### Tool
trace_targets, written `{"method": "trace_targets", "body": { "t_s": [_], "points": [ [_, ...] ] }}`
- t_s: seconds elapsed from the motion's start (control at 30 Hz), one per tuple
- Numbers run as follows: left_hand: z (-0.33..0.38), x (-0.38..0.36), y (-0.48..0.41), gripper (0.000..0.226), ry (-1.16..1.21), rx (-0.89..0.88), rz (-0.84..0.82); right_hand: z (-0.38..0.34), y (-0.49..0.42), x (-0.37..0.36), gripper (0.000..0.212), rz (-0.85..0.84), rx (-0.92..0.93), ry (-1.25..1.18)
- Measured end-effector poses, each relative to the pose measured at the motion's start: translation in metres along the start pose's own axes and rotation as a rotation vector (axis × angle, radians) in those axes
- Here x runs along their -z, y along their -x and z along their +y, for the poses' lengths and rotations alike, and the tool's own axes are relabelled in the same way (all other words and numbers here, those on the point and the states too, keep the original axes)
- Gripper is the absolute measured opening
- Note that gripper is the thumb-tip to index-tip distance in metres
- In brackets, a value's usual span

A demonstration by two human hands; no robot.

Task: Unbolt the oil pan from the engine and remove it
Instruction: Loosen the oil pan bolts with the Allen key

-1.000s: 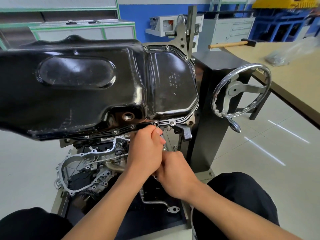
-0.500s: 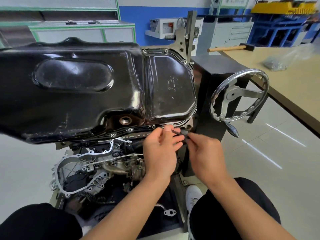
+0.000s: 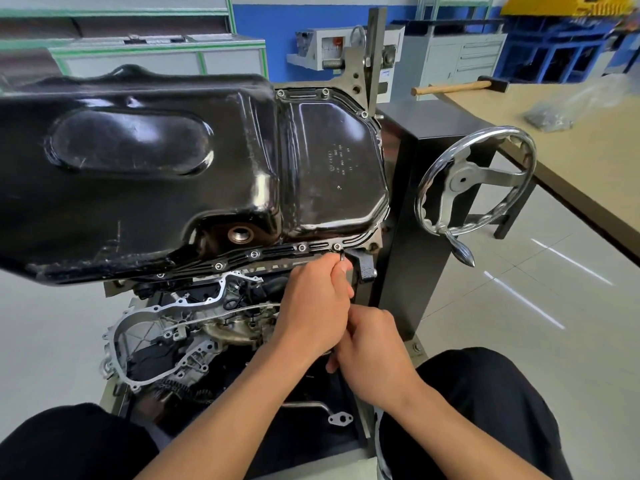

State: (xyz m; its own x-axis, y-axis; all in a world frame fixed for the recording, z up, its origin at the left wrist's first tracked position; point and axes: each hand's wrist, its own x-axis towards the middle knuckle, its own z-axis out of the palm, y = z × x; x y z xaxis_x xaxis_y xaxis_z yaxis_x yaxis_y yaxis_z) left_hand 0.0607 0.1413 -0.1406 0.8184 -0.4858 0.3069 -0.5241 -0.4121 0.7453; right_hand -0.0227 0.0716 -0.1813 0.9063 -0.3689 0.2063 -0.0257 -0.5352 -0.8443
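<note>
Nearest, the right hand [image 3: 375, 355] now sits low beneath the left, having dropped from beside it at the flange half a second ago. Its fingers curl round the hidden lower end of a slim tool [image 3: 341, 256]. Just beyond, the left hand [image 3: 311, 299] is clamped on the shaft, with the tip at the rightmost near-flange bolt [image 3: 336, 247]. The black oil pan [image 3: 173, 174] lies bolted on the upturned engine [image 3: 166, 337], as before. Further right stand the handwheel [image 3: 478, 188] and the bench [image 3: 588, 143].
</note>
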Motion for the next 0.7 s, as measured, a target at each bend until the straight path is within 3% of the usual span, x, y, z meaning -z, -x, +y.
{"method": "trace_targets", "body": {
  "t_s": [0.4, 0.7],
  "points": [
    [0.002, 0.010, -0.005, 0.029, -0.062, -0.001, -0.035, -0.014, -0.006, -0.014, 0.030, 0.006, -0.055, -0.113],
    [0.002, 0.027, -0.014, 0.033, -0.247, -0.007, -0.092, -0.032, -0.012, -0.032, 0.065, 0.043, -0.016, -0.257]
  ]
}}
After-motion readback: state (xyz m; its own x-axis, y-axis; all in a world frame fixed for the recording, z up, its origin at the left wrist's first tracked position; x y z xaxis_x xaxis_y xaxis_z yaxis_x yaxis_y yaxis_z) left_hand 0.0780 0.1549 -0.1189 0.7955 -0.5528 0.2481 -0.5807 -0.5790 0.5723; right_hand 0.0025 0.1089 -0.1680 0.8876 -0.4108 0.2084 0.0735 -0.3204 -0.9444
